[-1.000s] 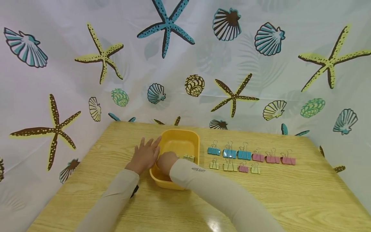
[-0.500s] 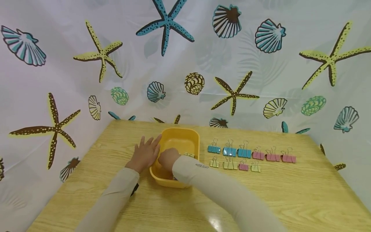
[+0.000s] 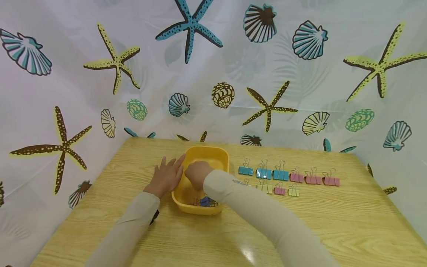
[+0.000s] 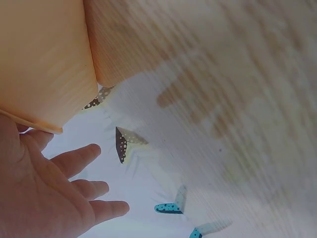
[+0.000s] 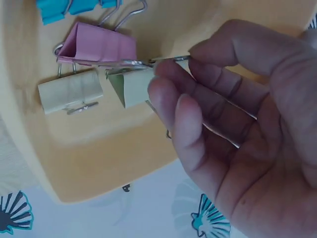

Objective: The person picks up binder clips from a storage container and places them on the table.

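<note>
A yellow plastic bin [image 3: 182, 206] stands on the table, holding several binder clips. My left hand [image 3: 165, 177] lies against its left side with fingers spread; in the left wrist view, the thumb is at the rim. Inside the bin, my right hand [image 3: 199, 174] has its fingers curled. In the right wrist view it pinches a pale yellow-green binder clip [image 5: 133, 88] by the wire handle. Beside that clip lie another pale binder clip [image 5: 71, 91], a pink one [image 5: 104, 43] and a turquoise one [image 5: 74, 7]. A blue binder clip [image 3: 205, 201] shows at the bin's near end.
To the bin's right, binder clips stand in two rows: turquoise clips [image 3: 264, 174] and pink clips [image 3: 313, 180] behind, pale yellow and pink clips [image 3: 279, 191] in front. The right sleeve [image 3: 253, 215] partly covers the front row. A patterned curtain [image 3: 213, 74] hangs behind the table.
My right hand has moved away from me and slightly right within the bin, uncovering the blue clip at the near end. My left hand stays at the bin's side.
</note>
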`<state>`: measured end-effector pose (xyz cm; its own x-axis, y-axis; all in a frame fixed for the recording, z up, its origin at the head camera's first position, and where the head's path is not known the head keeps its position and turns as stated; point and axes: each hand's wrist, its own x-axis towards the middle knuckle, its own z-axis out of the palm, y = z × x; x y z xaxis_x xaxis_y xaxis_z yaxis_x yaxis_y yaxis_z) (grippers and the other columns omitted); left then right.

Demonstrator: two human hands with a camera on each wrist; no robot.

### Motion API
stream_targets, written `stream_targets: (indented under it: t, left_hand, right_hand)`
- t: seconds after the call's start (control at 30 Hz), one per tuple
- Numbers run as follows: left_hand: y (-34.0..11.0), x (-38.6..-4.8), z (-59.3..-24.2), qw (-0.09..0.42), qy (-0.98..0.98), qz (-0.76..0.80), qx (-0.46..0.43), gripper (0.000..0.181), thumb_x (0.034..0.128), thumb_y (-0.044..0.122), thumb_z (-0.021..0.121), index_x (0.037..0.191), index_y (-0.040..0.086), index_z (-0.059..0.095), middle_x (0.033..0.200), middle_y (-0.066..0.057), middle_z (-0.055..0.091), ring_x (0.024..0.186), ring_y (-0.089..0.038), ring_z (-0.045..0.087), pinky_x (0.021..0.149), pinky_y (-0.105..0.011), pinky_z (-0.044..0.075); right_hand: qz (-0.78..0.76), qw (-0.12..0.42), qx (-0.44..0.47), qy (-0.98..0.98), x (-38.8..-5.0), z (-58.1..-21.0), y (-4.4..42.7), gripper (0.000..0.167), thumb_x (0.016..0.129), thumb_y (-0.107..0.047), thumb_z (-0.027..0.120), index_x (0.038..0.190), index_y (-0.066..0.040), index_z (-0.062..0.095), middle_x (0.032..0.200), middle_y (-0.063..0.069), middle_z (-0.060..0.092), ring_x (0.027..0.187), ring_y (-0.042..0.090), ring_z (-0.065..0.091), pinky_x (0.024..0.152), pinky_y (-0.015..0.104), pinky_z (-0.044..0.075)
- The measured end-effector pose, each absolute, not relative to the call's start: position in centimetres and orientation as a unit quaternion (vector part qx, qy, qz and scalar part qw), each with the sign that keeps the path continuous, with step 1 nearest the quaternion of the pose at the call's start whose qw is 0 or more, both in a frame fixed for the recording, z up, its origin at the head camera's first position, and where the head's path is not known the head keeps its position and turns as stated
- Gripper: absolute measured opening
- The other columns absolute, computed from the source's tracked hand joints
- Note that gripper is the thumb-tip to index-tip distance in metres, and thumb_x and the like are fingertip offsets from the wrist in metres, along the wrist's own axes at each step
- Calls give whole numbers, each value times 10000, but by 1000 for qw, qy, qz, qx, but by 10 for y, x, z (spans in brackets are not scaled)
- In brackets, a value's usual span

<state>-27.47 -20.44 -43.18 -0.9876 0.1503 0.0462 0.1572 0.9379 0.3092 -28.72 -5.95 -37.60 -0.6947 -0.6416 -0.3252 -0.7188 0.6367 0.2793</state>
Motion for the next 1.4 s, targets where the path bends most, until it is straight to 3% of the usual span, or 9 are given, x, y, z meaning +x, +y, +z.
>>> stream_targets:
  t: [0.27, 0.57, 0.67, 0.77, 0.9, 1.07, 1.17, 1.27, 1.4]
  left_hand:
    - [-204, -277, -435, 6, -986, -150, -75, 504, 1060, 353, 221, 1551, 241, 196, 1492, -214, 366, 1390, -547, 131, 1045, -727, 156]
    - [-203, -277, -436, 7, -986, -152, -72, 503, 1060, 352, 237, 1550, 247, 200, 1492, -202, 375, 1397, -535, 123, 1051, -725, 138]
    - [-203, -277, -436, 12, -986, -150, -73, 503, 1059, 350, 242, 1549, 241, 208, 1497, -205, 364, 1395, -537, 129, 1049, -725, 144]
    - [-203, -278, -437, 18, -986, -145, -75, 504, 1059, 349, 249, 1549, 235, 212, 1516, -211, 324, 1394, -539, 128, 1041, -730, 160]
    - [-204, -279, -439, 25, -987, -141, -75, 505, 1057, 347, 260, 1546, 227, 223, 1541, -212, 268, 1392, -545, 121, 1024, -739, 185]
    - [-204, -280, -440, 27, -987, -140, -73, 504, 1056, 346, 264, 1545, 228, 228, 1560, -202, 227, 1397, -545, 98, 1024, -740, 181]
    - [-205, -281, -441, 27, -987, -140, -71, 505, 1056, 343, 260, 1546, 230, 223, 1565, -196, 217, 1400, -541, 87, 1027, -740, 173]
    - [-205, -281, -441, 25, -987, -140, -71, 505, 1057, 344, 248, 1547, 229, 218, 1567, -197, 211, 1401, -541, 80, 1028, -740, 170]
    - [-204, -280, -440, 22, -988, -139, -71, 507, 1057, 350, 249, 1548, 227, 216, 1565, -200, 215, 1399, -544, 82, 1029, -738, 171]
  right_hand:
    - [118, 132, -376, 910, -297, -370, -49, 275, 883, -98, 680, 1158, -114, 664, 1018, 25, 683, 775, 125, 612, 667, 235, 492]
    - [95, 89, -388, 913, -308, -367, -43, 172, 903, -168, 681, 1053, -89, 653, 974, 27, 672, 863, 158, 637, 764, 262, 515]
    - [71, 77, -382, 918, -311, -366, -40, 156, 898, -159, 688, 1024, -74, 651, 918, 28, 662, 822, 164, 628, 744, 271, 512]
    - [34, 79, -372, 924, -314, -366, -35, 73, 906, -134, 669, 886, -79, 626, 753, -2, 592, 681, 134, 558, 662, 253, 470]
    - [-7, 82, -376, 923, -316, -365, -28, 321, 925, -65, 597, 639, -127, 465, 532, -38, 361, 493, 100, 323, 533, 235, 335]
    - [-50, 66, -402, 912, -314, -363, -19, 450, 909, -3, 546, 544, -156, 332, 470, -46, 212, 457, 95, 140, 467, 239, 203]
    - [-80, 50, -407, 909, -314, -363, -15, 400, 904, -8, 560, 574, -153, 388, 498, -51, 270, 467, 92, 195, 477, 227, 219]
    - [-102, 33, -411, 905, -314, -362, -12, 281, 898, -28, 590, 647, -135, 521, 557, -47, 413, 501, 90, 334, 517, 220, 324]
    - [-133, 19, -419, 898, -312, -358, -7, 141, 895, -37, 608, 773, -91, 654, 679, -5, 588, 570, 107, 471, 686, 284, 493]
